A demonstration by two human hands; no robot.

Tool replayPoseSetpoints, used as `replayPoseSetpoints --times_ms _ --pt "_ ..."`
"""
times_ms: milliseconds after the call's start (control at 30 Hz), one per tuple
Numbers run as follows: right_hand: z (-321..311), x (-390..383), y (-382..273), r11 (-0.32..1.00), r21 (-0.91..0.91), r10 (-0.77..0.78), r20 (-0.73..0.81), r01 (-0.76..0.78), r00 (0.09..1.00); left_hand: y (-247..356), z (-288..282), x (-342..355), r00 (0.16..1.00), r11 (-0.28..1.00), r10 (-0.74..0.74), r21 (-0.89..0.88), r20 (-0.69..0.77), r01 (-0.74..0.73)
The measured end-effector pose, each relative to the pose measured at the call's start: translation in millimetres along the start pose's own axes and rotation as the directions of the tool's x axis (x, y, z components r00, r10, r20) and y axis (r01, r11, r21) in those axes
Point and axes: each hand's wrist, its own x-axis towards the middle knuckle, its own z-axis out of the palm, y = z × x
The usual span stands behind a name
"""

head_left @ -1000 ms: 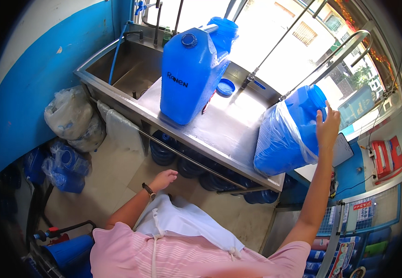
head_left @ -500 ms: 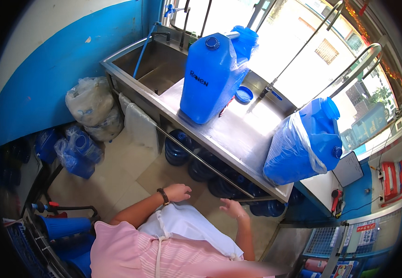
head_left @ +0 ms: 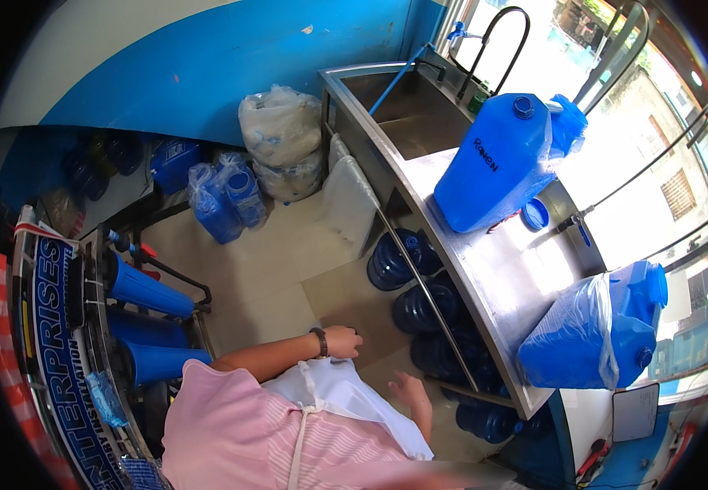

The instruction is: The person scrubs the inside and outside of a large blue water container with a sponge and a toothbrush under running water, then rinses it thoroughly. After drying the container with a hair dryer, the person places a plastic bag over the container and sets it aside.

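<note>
My left hand (head_left: 341,341), with a dark band on its wrist, hovers in front of my white apron (head_left: 333,392). Its fingers are loosely bent and a little apart, and I see nothing in them. Lower and to the right, my right hand (head_left: 407,389) is open with fingers spread, also holding nothing. Both hands are apart from the steel counter (head_left: 484,269). On it a blue jug (head_left: 492,167) with black handwriting stands upright beside a blue cap (head_left: 535,215). Another blue jug (head_left: 586,331), partly wrapped in clear plastic, stands at the counter's near right end.
A steel sink (head_left: 419,131) is at the far end. Several round water bottles (head_left: 423,306) lie under the counter behind a rail. Stuffed plastic bags (head_left: 280,131) and bagged blue jugs (head_left: 227,200) sit by the blue wall. Blue filter housings (head_left: 154,286) and a banner stand at left.
My view has turned left, so the counter and jugs appear farther right and more of the left side shows. Both hands stay empty near the apron; the jugs stay in place.
</note>
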Motion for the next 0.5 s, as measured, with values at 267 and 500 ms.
replayPoseSetpoints --times_ms 267,500 --pt "-15 37 -66 0.954 0.021 -0.298 -0.028 0.299 0.954 -11 11 -15 0.997 0.999 -0.028 -0.033 -0.078 0.026" --pt "-8 47 -68 0.972 -0.11 -0.194 0.12 0.207 0.974 -46 3 -18 0.985 0.996 -0.019 -0.092 -0.171 0.003"
